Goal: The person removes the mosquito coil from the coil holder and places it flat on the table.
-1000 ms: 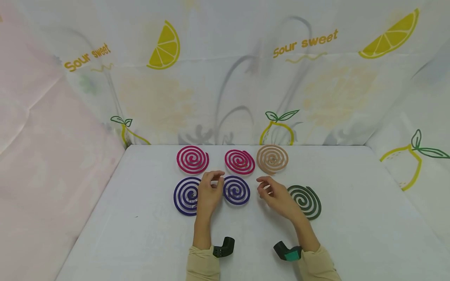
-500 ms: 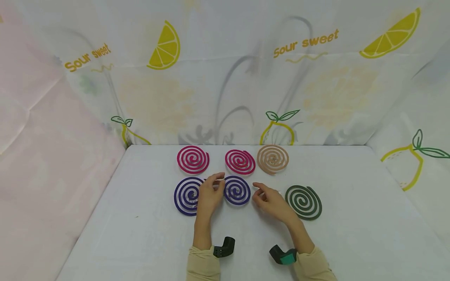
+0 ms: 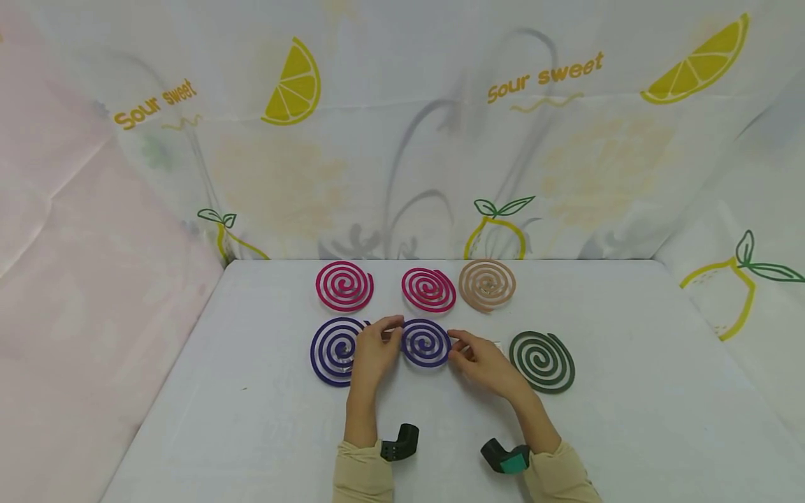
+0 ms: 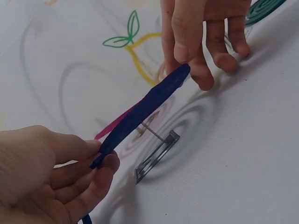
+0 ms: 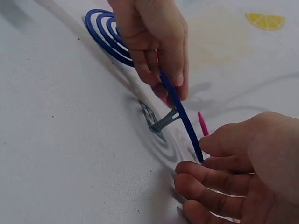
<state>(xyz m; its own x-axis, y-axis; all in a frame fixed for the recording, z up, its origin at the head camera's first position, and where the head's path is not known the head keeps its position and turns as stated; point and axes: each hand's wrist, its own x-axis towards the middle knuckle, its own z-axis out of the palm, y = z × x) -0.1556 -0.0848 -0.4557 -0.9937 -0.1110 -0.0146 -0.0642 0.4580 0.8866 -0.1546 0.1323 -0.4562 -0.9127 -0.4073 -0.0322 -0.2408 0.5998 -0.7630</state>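
Observation:
A blue mosquito coil [image 3: 424, 343] sits between my hands, propped above the table on a small metal stand [image 4: 156, 156]. My left hand [image 3: 376, 353] pinches the coil's left edge between thumb and fingers. At the opposite edge, my right hand [image 3: 487, 365] holds the rim between thumb and index finger, its other fingers spread loosely in the right wrist view. Seen edge-on in the left wrist view, the coil [image 4: 145, 106] is joined to the stand by a thin prong near its middle. Another blue coil [image 3: 333, 351] lies partly behind my left hand.
Two pink coils [image 3: 344, 286] and a tan coil [image 3: 487, 284] lie in the back row. To the right of my right hand is a green coil [image 3: 542, 362]. A small white piece [image 3: 497, 345] shows behind that hand. Printed cloth walls edge the white table [image 3: 635, 419].
My right hand has moved left and taken hold of the middle blue coil's right edge. That coil has tilted and shifted slightly right. My left hand has dipped slightly.

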